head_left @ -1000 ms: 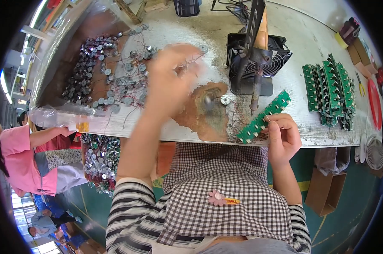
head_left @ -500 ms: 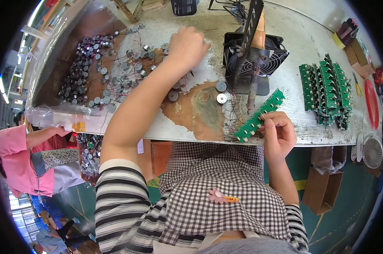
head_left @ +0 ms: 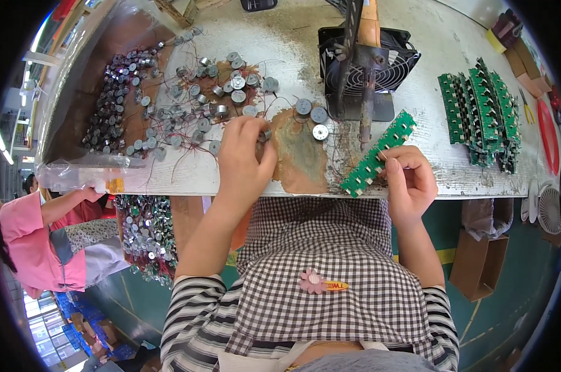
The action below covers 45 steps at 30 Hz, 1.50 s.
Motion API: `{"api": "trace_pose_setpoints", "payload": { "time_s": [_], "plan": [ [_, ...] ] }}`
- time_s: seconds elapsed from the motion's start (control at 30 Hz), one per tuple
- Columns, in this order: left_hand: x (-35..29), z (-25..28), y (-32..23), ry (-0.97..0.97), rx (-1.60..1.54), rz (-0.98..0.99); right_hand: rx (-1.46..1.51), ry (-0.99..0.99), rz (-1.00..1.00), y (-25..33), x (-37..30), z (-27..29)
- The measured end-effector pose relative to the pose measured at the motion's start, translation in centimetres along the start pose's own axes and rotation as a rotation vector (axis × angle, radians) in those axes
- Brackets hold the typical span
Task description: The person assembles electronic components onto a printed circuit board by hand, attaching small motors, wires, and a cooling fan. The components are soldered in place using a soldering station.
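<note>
My left hand (head_left: 246,162) is at the near part of the table, thumb and fingers curled round a small round motor (head_left: 265,135). At the right, my right hand (head_left: 412,184) pinches the edge of a long green circuit board (head_left: 379,156) with small pale parts along it. That board slants over the table near its front edge. Between my hands stand three more motors, a grey one (head_left: 303,106), another grey one (head_left: 318,115) and one with a bright silver face (head_left: 320,132). Many wired motors (head_left: 197,99) lie scattered beyond my left hand.
A black fan (head_left: 386,65) stands behind a metal post (head_left: 367,102). Stacked green boards (head_left: 479,115) sit at the right, beside pliers (head_left: 527,108) and a red ring (head_left: 547,136). A plastic-lined box (head_left: 97,68) of motors is at the left; a co-worker in pink (head_left: 35,235) stands beyond.
My left hand has come back from the far side toward the front edge and closed round a motor. An extra motor shows beside the pair near the fan. My right hand keeps its place.
</note>
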<state>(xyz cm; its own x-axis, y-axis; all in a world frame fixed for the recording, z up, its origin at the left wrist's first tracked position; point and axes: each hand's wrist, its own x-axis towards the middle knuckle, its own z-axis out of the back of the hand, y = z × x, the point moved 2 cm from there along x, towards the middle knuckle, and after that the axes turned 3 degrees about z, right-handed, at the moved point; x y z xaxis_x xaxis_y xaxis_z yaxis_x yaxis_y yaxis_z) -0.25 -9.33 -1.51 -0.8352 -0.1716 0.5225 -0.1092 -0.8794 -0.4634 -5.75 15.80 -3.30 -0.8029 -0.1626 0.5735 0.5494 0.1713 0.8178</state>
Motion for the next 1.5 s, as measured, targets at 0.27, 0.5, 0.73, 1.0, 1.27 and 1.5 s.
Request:
{"api": "trace_pose_setpoints", "payload": {
  "time_s": [0.27,0.5,0.73,1.0,1.27,1.5],
  "plan": [
    [-0.4,-0.4,0.1,-0.032,0.103,-0.091,0.020,-0.025,-0.040,0.2,-0.3,-0.1],
    [1.5,1.1,1.2,-0.020,0.205,-0.031,0.004,0.003,0.014,0.1,-0.1,0.0],
    [-0.6,1.7,0.4,-0.014,0.321,0.037,-0.015,-0.007,-0.009,0.0,-0.3,0.1],
    [0.0,1.6,3.0,-0.014,0.317,-0.059,-0.011,-0.003,0.011,0.2,-0.4,0.0],
    [3.0,3.7,-0.2,0.126,-0.749,0.504,0.008,0.068,-0.030,0.2,0.3,0.0],
    [9.9,7.4,0.5,-0.112,-0.663,0.396,-0.020,0.072,-0.073,-0.1,-0.5,0.1]
  ]
}}
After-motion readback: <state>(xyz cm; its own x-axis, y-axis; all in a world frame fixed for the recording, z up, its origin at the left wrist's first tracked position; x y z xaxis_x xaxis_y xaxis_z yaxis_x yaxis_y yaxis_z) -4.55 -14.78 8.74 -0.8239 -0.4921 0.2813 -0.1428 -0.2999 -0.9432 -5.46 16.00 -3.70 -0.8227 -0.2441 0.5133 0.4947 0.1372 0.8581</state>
